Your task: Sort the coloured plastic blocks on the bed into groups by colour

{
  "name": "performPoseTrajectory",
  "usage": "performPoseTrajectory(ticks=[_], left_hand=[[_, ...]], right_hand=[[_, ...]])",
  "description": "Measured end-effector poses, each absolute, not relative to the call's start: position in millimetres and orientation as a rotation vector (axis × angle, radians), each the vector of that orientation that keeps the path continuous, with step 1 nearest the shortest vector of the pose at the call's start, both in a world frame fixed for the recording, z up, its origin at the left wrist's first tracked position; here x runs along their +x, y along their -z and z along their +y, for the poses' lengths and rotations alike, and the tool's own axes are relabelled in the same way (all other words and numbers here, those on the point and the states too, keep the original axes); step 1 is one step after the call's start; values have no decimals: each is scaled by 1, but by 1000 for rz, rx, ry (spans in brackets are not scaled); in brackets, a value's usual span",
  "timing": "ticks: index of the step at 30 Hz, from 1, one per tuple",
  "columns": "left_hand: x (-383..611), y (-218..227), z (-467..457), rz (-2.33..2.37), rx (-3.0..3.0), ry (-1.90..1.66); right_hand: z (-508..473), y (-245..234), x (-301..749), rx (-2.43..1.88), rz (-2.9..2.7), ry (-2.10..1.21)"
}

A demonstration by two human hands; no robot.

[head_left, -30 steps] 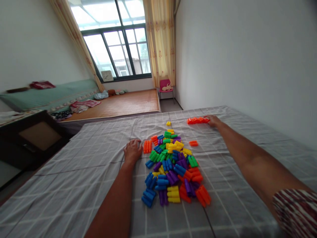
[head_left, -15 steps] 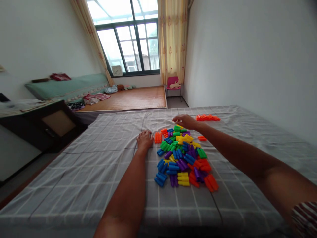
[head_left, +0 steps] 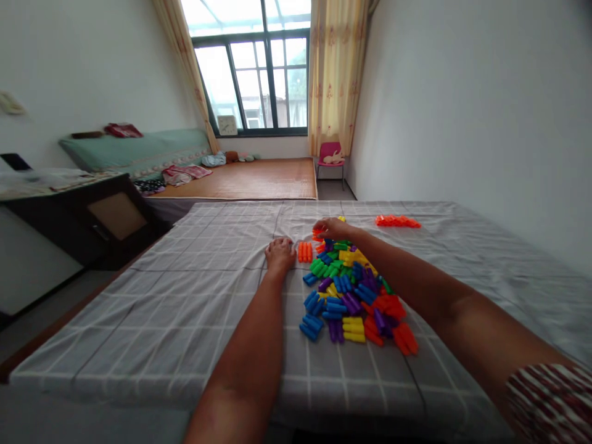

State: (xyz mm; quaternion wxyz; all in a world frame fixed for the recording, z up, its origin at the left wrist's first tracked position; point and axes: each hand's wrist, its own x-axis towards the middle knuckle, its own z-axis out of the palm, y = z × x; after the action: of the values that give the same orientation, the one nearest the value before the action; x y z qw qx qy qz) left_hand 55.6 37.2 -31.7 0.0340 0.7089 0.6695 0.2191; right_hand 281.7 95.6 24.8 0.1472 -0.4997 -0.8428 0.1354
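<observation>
Dozens of coloured blocks [head_left: 351,290] heaped mid-bed on checked sheet [head_left: 185,296], left hand [head_left: 280,254] flat on it, empty, orange block [head_left: 304,251] just beside, right hand [head_left: 333,229] at heap's far end, grip cannot be told, orange row [head_left: 398,221] nearer far edge.

A loose pile of small plastic blocks [head_left: 351,290] lies on the grey checked sheet, each block a short row of rounded pegs in blue, purple, green, yellow or orange, tumbled at all angles. At its far end a single orange piece [head_left: 317,235] sits under the fingertips of the right hand [head_left: 335,228]. A second orange block [head_left: 304,251] lies flat just beside the left hand [head_left: 280,253], apart from the heap. Farther back, a joined orange strip [head_left: 398,221] lies by itself.
</observation>
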Motion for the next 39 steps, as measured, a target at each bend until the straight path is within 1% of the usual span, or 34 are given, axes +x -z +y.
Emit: performPoseTrajectory(ticks=[3, 6, 10, 14, 17, 23, 28, 30, 34, 35, 36, 39], left_hand=[[55, 31, 37, 2056, 2196, -662], [53, 30, 38, 2058, 2216, -630], [51, 30, 41, 2078, 2248, -595], [50, 29, 42, 2102, 2257, -544], [49, 28, 43, 2112, 2251, -518], [46, 30, 45, 2109, 2273, -516], [45, 32, 46, 2119, 2267, -507], [45, 32, 46, 2117, 2265, -506], [47, 30, 45, 2111, 2259, -515], [47, 30, 44, 2109, 2260, -519], [48, 29, 44, 2106, 2261, -521], [49, 28, 42, 2100, 2257, -523]], right_hand=[[90, -29, 307, -1326, -2193, -558], [78, -31, 352, -1329, -1959, -613], [63, -23, 449, -1567, -1613, -441], [62, -7, 552, -2017, -1154, -147], [68, 4, 594, -2226, -1130, -92], [84, 15, 594, -2309, -1197, 77], [88, 23, 586, -2371, -1190, 38], [87, 21, 585, -2371, -1208, 49], [73, 0, 569, -2251, -1280, 219], [66, -7, 561, -2176, -1386, 193], [58, -12, 550, -2081, -1546, 97], [30, -20, 514, -1684, -2119, -507]])
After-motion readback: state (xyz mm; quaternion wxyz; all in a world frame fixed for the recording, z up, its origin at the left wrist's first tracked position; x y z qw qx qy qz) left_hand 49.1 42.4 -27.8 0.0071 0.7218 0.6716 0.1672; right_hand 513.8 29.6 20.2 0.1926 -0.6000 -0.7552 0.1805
